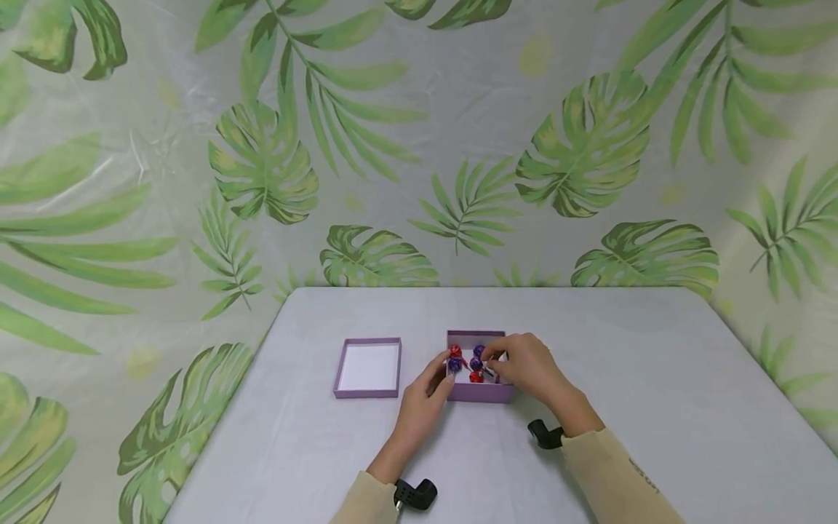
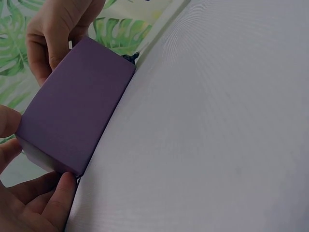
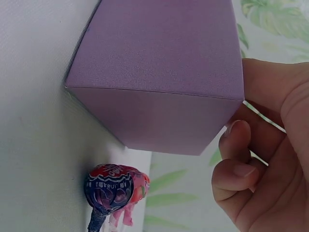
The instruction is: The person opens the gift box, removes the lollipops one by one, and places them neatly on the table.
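Observation:
A purple open-topped box (image 1: 481, 393) stands on the table with several red and purple wrapped lollipops (image 1: 476, 376) inside. My left hand (image 1: 419, 407) holds its left end; in the left wrist view a thumb (image 2: 62, 195) lies at the lower near corner and fingertips reach the rim. My right hand (image 1: 527, 364) comes over the right wall, its thumb and index finger pinching a purple lollipop (image 1: 479, 351) in the box. The front wall hides those fingertips in the right wrist view, where other fingers (image 3: 234, 176) curl outside the box.
Left of the box lies a shallow purple lid (image 1: 368, 394) with its white inside up. Lollipops with dark blue and pink wrappers (image 3: 108, 188) lie on the table by the box's right end. A leaf-patterned curtain (image 1: 471, 145) hangs behind the white table (image 1: 281, 444).

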`<state>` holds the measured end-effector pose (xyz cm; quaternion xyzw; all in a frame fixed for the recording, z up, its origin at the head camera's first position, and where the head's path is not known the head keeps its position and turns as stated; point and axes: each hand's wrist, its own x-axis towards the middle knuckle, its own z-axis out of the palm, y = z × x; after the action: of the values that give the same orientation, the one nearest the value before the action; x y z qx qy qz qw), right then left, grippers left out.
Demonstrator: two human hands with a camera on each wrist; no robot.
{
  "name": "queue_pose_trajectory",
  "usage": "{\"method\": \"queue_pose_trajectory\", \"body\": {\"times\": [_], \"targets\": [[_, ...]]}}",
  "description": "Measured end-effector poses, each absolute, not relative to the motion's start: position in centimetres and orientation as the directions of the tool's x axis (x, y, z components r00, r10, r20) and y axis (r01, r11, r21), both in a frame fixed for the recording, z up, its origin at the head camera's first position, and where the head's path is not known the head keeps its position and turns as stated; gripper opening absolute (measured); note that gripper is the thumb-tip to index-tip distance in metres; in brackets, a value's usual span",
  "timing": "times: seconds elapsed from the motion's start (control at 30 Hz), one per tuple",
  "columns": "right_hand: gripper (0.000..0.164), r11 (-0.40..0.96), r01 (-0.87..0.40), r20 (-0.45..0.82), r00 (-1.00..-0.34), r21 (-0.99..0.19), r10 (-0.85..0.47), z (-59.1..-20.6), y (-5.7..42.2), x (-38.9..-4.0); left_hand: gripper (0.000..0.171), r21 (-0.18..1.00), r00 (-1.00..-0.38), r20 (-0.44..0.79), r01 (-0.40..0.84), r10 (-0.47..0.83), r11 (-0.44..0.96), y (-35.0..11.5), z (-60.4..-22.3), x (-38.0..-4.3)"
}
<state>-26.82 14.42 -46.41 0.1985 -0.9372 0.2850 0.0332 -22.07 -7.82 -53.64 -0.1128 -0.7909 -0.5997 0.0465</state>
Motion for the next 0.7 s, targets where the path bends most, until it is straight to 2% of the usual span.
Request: {"method": "queue_pose_trajectory", "body": {"times": [0.43,0.7], "targets": [[0.009,0.753,-0.407,0.208,-0.913,-0.517,-0.350,-45.7,14.8,-26.7,0.049,0.935,-0.971,0.199,0.228,0.131,0.272,-7.8,-53.3,-22.0],[0.007,0.725,-0.392,0.218,-0.919,-0.565,-0.328,-45.1,14.7,-26.4,0.049,0.924,-0.968,0.212,0.243,0.133,0.296,-7.8,-53.3,-22.0]]}}
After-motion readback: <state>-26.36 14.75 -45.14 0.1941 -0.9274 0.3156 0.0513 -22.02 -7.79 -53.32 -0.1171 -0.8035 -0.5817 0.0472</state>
